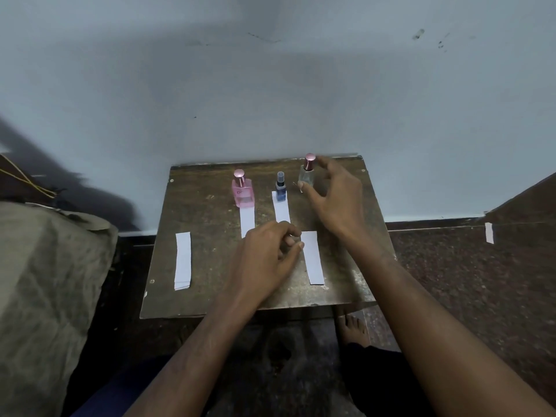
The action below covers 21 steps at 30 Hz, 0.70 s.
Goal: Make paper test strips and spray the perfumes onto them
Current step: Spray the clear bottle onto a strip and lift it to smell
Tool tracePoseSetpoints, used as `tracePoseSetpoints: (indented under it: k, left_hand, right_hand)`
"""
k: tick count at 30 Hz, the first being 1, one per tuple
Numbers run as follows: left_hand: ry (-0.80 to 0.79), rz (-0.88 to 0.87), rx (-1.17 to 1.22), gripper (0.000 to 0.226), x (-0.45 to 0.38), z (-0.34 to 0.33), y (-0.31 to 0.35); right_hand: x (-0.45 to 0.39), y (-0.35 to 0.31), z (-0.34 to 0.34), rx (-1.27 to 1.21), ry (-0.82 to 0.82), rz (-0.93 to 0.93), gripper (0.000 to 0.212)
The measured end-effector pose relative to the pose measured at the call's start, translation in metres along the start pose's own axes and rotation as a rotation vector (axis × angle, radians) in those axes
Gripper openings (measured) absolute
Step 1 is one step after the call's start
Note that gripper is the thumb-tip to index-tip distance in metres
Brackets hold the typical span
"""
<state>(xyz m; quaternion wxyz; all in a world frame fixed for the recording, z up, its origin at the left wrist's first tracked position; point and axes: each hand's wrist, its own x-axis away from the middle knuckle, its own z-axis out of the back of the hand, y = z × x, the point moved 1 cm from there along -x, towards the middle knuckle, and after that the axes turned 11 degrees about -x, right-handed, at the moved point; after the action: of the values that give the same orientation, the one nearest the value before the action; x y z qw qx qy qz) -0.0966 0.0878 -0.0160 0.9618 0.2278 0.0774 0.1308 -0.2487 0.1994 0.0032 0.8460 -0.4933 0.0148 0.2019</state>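
Note:
Three perfume bottles stand at the back of a small worn wooden table [210,266]: a pink bottle [243,192], a small blue bottle [280,191] and a clear bottle with a pink cap [307,173]. The pink and blue bottles each stand on the far end of a white paper strip [247,221] [282,210]. A third strip [313,260] lies flat nearer me, and a small stack of strips [183,260] lies at the left. My right hand [334,200] curves around the clear bottle, thumb touching its lower corner, fingers spread beside the cap. My left hand [264,260] rests curled, thumb tip at the third strip's left edge.
A pale wall rises directly behind the table. A bulky thing covered in khaki cloth [45,281] stands close on the left. Dark stone floor surrounds the table, with a scrap of paper [489,233] at the right. A bare foot [352,329] shows below the table's front edge.

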Motion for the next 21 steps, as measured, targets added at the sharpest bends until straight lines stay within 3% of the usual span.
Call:
tracePoseSetpoints:
  k: [7, 12, 17, 21]
  left_hand:
    - [0.018, 0.053, -0.024, 0.008, -0.004, 0.002, -0.001]
    - [0.078, 0.105, 0.017, 0.008, -0.006, 0.004, -0.001]
    - [0.208, 0.04, 0.125, 0.038, -0.004, 0.01, 0.004]
    - [0.216, -0.004, 0.115, 0.062, 0.002, 0.012, 0.012]
  right_hand:
    - [-0.016, 0.005, -0.013, -0.006, 0.072, -0.041, 0.03]
    - [-0.013, 0.003, -0.005, -0.003, 0.052, -0.003, 0.029]
    - [0.018, -0.016, 0.024, -0.027, -0.024, 0.094, 0.034]
    - [0.053, -0.018, 0.031, -0.113, -0.093, 0.093, 0.03]
